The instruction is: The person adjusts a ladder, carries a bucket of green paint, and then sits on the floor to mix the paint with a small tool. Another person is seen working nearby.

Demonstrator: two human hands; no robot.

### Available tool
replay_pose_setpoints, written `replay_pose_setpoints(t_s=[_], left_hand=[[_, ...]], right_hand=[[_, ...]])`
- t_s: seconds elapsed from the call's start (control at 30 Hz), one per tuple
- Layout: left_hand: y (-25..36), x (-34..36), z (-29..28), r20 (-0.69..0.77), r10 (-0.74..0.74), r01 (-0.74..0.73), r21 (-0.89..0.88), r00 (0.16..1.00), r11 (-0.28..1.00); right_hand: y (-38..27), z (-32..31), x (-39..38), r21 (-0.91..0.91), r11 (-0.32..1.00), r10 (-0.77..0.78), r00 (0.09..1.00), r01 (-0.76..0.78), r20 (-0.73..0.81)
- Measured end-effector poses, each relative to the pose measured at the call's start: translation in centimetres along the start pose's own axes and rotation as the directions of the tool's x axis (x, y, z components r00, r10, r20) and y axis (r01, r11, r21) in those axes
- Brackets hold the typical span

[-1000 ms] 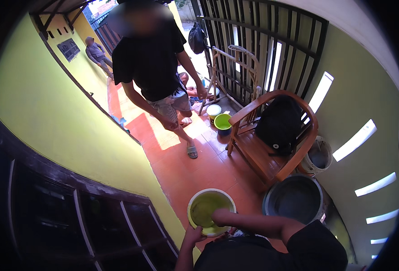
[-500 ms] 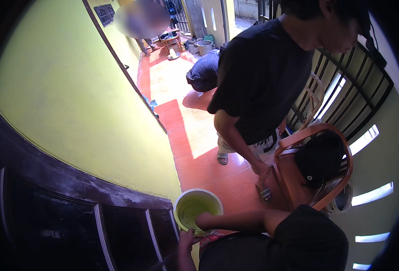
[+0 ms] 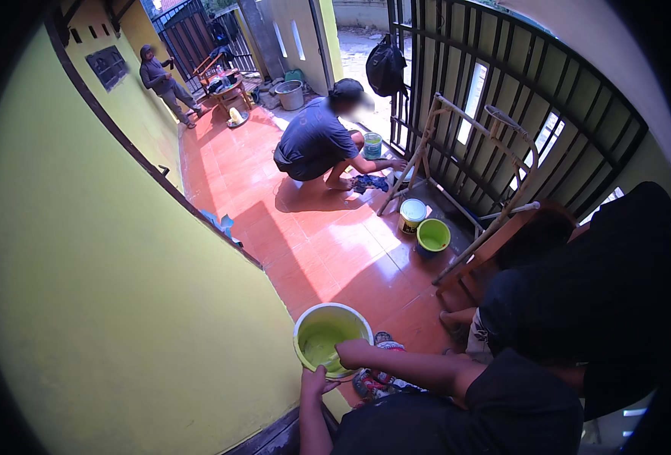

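The large bucket, pale at the rim and yellow-green inside, is low in the view, directly in front of the person and close to the foot of the yellow-green wall. Both of the person's 2 hands are at it. The left hand grips the near left edge, its thumb up over the rim and its fingers on the outside, closed around the plastic. The right hand reaches in over the right side, bent downward at the wrist. Its fingers point into the bucket and are hidden, so I cannot tell how far open they are or whether they hold anything. Something patterned in red and white, hard to make out, shows just to the right of the bucket, near the right forearm.

3 other people are in view. A person in black bends at the right, beside a wooden chair that is partly covered. Farther off, a person in a cap crouches on the orange tiled floor, with a dark blue cloth near the feet. Another person stands far back at the left. A white-topped pail and a small green bucket stand side by side near a frame of pale poles. A black bag hangs on the dark gate.
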State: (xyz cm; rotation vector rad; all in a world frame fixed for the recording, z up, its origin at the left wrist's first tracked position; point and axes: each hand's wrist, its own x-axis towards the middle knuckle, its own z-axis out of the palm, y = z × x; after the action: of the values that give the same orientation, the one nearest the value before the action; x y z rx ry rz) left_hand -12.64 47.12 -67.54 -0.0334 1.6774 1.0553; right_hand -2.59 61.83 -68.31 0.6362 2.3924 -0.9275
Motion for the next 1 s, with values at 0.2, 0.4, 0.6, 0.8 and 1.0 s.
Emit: replay_pose_setpoints(t_s=[0.2, 0.4, 0.6, 0.8, 1.0], left_hand=[[10.4, 9.8, 2.8, 0.182, -0.029, 0.004, 0.132, 0.983, 0.991], [22.2, 19.4, 10.1, 0.264, -0.048, -0.01, 0.215, 0.963, 0.976], [32.7, 29.7, 15.0, 0.338, -0.151, -0.033, 0.48, 0.929, 0.876], [39.6, 39.6, 19.7, 0.449, -0.212, -0.103, 0.582, 0.868, 0.807], [44.9, 51.3, 24.4, 0.462, -0.394, -0.108, 0.746, 0.794, 0.657]], right_hand=[[6.2, -8.2, 3.5, 0.318, 0.943, 0.164, 0.97, -0.101, -0.177], [16.0, -18.1, 6.3, 0.582, 0.808, 0.318, 0.898, -0.09, -0.303], [22.6, -24.4, 10.8, 0.868, 0.485, 0.523, 0.83, -0.104, -0.193], [26.3, -26.3, 16.8, 0.899, 0.416, 0.727, 0.644, -0.137, -0.238], [28.7, -27.4, 23.7, 0.983, 0.16, 0.856, 0.484, 0.084, -0.181]])
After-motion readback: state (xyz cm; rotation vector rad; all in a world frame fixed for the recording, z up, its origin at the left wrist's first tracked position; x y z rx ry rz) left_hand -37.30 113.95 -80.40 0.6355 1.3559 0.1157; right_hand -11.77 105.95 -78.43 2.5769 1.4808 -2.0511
